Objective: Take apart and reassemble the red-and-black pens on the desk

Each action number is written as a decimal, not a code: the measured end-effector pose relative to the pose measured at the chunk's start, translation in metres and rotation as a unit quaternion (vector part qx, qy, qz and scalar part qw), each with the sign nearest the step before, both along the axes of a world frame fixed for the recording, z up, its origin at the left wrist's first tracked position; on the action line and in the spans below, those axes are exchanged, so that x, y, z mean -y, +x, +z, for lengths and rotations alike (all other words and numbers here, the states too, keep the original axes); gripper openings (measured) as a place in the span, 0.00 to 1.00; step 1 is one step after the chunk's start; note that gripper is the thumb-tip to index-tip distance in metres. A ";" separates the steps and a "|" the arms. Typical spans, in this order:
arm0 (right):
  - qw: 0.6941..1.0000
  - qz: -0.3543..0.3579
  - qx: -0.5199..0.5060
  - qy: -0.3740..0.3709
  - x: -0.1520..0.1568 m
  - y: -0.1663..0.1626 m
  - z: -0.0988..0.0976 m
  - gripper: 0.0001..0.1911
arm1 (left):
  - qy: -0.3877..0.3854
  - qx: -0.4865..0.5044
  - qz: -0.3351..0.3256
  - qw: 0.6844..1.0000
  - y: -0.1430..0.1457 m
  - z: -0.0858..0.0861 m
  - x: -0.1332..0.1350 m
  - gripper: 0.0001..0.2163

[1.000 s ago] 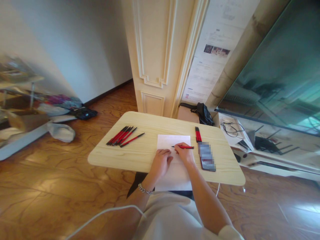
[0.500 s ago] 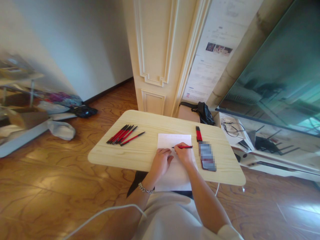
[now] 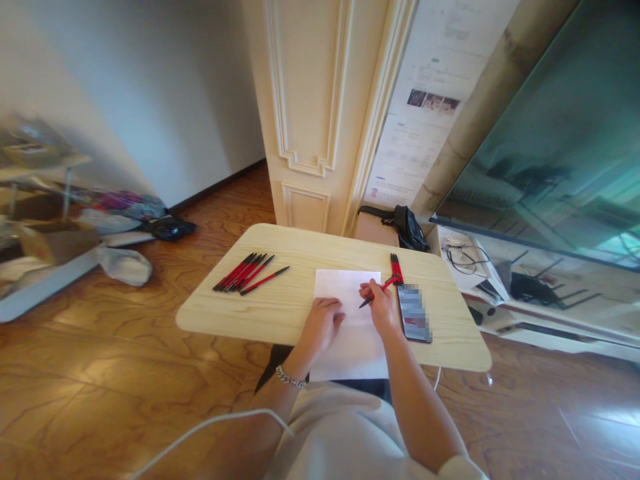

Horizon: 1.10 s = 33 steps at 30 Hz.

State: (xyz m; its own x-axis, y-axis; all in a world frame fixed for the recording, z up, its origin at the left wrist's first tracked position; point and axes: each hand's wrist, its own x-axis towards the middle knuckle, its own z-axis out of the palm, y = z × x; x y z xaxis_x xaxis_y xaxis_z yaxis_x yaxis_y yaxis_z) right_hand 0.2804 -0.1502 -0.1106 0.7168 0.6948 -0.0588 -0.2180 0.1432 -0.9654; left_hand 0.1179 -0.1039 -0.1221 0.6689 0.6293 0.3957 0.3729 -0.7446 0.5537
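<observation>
A white sheet of paper (image 3: pixel 350 353) lies on the small wooden table (image 3: pixel 280 240), its near end reaching past the table's front edge. My left hand (image 3: pixel 324 323) rests flat on the paper's left side, fingers stretched out. Over the paper's right side, my right hand (image 3: pixel 381 307) grips a red and black pen (image 3: pixel 384 285), its dark tip slanting down to the left. Several matching pens (image 3: pixel 245 270) lie in a group on the table's left. A few more red pens (image 3: pixel 396 268) lie together beyond the phone (image 3: pixel 414 313), which is to the right of my right hand.
A black bag (image 3: pixel 407 227) sits on a low surface behind the table. To the right stand a cabinet with cables and a router (image 3: pixel 535 290), below a large screen (image 3: pixel 560 147). Bags and boxes (image 3: pixel 60 240) clutter the floor at left. A white cable (image 3: pixel 215 419) crosses my left arm.
My right hand has moved right across the paper, and the pen in it has swung from nearly level to a slant. My left hand has stayed in place.
</observation>
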 end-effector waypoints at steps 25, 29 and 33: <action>0.940 0.038 -0.240 0.239 0.020 0.015 0.044 0.17 | -0.227 0.067 -0.049 0.970 0.001 0.031 0.035 0.11; 0.947 0.005 -0.172 0.272 0.025 -0.003 0.053 0.11 | -0.410 0.149 -0.105 0.894 0.011 0.029 0.061 0.17; 0.957 0.050 -0.126 0.256 0.043 -0.026 0.056 0.10 | -0.567 0.289 -0.067 0.769 0.023 0.030 0.066 0.23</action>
